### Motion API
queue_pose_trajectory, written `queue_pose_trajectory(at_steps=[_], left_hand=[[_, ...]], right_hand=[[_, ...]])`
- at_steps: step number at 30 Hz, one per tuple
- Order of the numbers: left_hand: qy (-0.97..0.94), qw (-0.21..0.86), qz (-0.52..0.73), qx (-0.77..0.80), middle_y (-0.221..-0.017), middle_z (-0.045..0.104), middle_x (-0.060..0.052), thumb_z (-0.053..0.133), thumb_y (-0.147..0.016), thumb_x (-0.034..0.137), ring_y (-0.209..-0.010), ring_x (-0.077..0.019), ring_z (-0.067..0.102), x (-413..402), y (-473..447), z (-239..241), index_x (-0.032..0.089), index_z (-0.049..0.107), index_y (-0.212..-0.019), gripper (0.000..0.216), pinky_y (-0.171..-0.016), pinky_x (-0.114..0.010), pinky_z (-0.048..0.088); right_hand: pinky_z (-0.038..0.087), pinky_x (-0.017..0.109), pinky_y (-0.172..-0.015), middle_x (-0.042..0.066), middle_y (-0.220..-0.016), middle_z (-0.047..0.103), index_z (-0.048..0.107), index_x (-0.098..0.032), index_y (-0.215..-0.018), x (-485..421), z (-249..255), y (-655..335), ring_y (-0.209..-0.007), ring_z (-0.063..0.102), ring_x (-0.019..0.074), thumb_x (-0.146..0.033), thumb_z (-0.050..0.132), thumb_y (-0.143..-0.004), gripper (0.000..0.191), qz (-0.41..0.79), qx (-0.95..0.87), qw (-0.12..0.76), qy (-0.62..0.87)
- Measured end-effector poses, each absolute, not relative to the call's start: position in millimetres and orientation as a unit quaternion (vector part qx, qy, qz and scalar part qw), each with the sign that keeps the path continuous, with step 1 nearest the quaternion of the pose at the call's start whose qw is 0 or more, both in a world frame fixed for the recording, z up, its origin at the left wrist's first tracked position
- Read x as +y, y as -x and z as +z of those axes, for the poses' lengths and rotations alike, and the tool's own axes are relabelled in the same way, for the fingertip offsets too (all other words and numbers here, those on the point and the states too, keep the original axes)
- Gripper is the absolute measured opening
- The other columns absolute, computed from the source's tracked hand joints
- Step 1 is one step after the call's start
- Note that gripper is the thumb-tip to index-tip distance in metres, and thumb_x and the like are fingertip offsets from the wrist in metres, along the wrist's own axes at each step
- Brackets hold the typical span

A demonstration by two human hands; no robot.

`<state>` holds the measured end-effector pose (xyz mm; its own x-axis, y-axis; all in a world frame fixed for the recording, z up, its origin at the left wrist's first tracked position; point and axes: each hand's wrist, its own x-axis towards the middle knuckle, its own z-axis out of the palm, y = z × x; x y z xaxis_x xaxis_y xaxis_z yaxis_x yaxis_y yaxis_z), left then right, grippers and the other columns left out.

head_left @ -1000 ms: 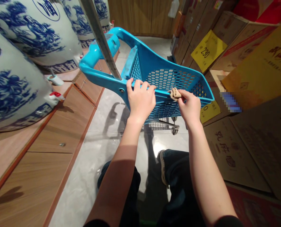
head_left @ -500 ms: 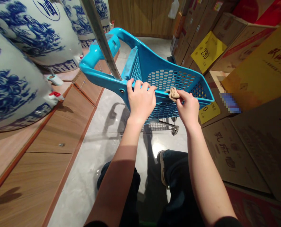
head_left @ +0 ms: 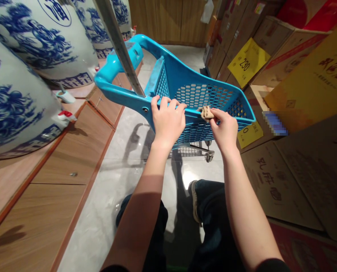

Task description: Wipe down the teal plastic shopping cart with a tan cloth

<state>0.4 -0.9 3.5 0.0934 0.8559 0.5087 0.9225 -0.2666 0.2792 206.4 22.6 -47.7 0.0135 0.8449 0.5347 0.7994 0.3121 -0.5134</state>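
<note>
Stacked cartons [head_left: 287, 185] rose at right; blue-and-white jars [head_left: 40, 41] stood on a wooden cabinet [head_left: 63, 158] at left. Between them, on the pale floor [head_left: 108, 170], the blue shopping cart [head_left: 182, 71]. Judged a stiff plastic shell, light for its bulk, apt to roll on its wheels [head_left: 210, 155], somewhat slippery under fingers; best taken by the push handle [head_left: 136, 54] or the rim. Long axis ran across the view — handle end left, basket nose right and slightly lower. A metal pole [head_left: 120, 45] slanted down, seeming to meet the near rim close to the handle. Left hand [head_left: 168, 117] grasped that rim, fingers bent over the top, thumb not seen. Right hand [head_left: 225, 126], nearer the nose, pinched the beige cloth [head_left: 206, 113] between thumb and fingers. Cloth lay against the near rim, between the hands. Probably light, soft, hardly fragile; best held by its bunched part. Wadded — no clear long axis; its free end pointed left, away from the right hand.
</note>
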Motion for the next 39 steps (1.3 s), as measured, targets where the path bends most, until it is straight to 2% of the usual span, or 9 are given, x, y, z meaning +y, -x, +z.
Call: queue_pose_trajectory(at_steps=[3, 9, 15, 21, 25, 30, 36, 39], left_hand=[[0.736, 0.048, -0.311, -0.600, -0.125, 0.083, -0.008, 0.050, -0.108, 0.028, -0.137, -0.0379, 0.065, 1, 0, 3, 0.030, 0.083, -0.117, 0.034, -0.133, -0.071, 0.029], [0.736, 0.037, -0.295, -0.608, -0.130, 0.082, -0.009, 0.045, -0.110, 0.030, -0.138, -0.0366, 0.063, 0, -1, 6, 0.027, 0.082, -0.120, 0.038, -0.135, -0.071, 0.027], [0.734, 0.056, -0.324, -0.594, -0.123, 0.084, -0.008, 0.051, -0.107, 0.027, -0.134, -0.0381, 0.067, 0, -1, 1, 0.029, 0.084, -0.116, 0.033, -0.132, -0.072, 0.031], [0.736, 0.059, -0.309, -0.599, -0.125, 0.084, -0.009, 0.050, -0.108, 0.026, -0.134, -0.0371, 0.067, 0, -1, 3, 0.028, 0.083, -0.117, 0.034, -0.133, -0.071, 0.031], [0.733, 0.058, -0.318, -0.598, -0.125, 0.084, -0.009, 0.051, -0.107, 0.026, -0.135, -0.0383, 0.067, 0, -1, 2, 0.029, 0.084, -0.117, 0.034, -0.132, -0.073, 0.032], [0.738, 0.065, -0.328, -0.586, -0.122, 0.084, -0.008, 0.051, -0.107, 0.025, -0.133, -0.0373, 0.068, 3, -2, -1, 0.031, 0.084, -0.116, 0.035, -0.130, -0.071, 0.033], [0.737, 0.044, -0.296, -0.606, -0.132, 0.082, -0.007, 0.055, -0.105, 0.025, -0.141, -0.0382, 0.064, 0, -2, 5, 0.032, 0.083, -0.123, 0.035, -0.134, -0.069, 0.029], [0.738, 0.043, -0.285, -0.610, -0.133, 0.082, -0.007, 0.053, -0.106, 0.026, -0.141, -0.0378, 0.063, -2, -2, 6, 0.031, 0.083, -0.125, 0.036, -0.134, -0.068, 0.028]], right_hand=[[0.061, 0.053, -0.112, 0.012, -0.126, 0.084, 0.085, -0.023, -0.115, 23, -52, -211, -0.120, 0.077, 0.0325, -0.014, 0.054, -0.092, 0.039, 0.002, -0.676, 0.422, 0.604], [0.056, 0.050, -0.115, 0.014, -0.133, 0.076, 0.081, -0.024, -0.119, 15, -53, -174, -0.128, 0.068, 0.0312, -0.014, 0.058, -0.095, 0.035, -0.012, -0.744, 0.430, 0.511], [0.057, 0.050, -0.101, 0.012, -0.107, 0.071, 0.074, -0.023, -0.093, 28, -52, -207, -0.106, 0.063, 0.0317, -0.016, 0.063, -0.089, 0.014, -0.037, -0.665, 0.443, 0.600], [0.055, 0.046, -0.098, 0.011, -0.110, 0.068, 0.067, -0.025, -0.101, 16, -54, -186, -0.107, 0.060, 0.0309, -0.014, 0.061, -0.089, 0.018, -0.028, -0.715, 0.413, 0.563], [0.054, 0.042, -0.093, 0.009, -0.105, 0.067, 0.063, -0.026, -0.098, 14, -51, -184, -0.103, 0.061, 0.0293, -0.014, 0.062, -0.087, 0.016, -0.013, -0.726, 0.396, 0.562], [0.052, 0.039, -0.085, 0.005, -0.096, 0.063, 0.058, -0.026, -0.090, 22, -53, -207, -0.090, 0.059, 0.0263, -0.016, 0.064, -0.083, 0.014, -0.022, -0.665, 0.421, 0.616], [0.054, 0.040, -0.091, 0.006, -0.100, 0.065, 0.059, -0.027, -0.096, 16, -56, -177, -0.095, 0.060, 0.0263, -0.015, 0.060, -0.086, 0.015, -0.013, -0.716, 0.436, 0.545], [0.055, 0.042, -0.091, 0.005, -0.096, 0.062, 0.059, -0.026, -0.095, 24, -53, -188, -0.093, 0.059, 0.0261, -0.016, 0.059, -0.086, 0.013, -0.025, -0.679, 0.472, 0.562]])
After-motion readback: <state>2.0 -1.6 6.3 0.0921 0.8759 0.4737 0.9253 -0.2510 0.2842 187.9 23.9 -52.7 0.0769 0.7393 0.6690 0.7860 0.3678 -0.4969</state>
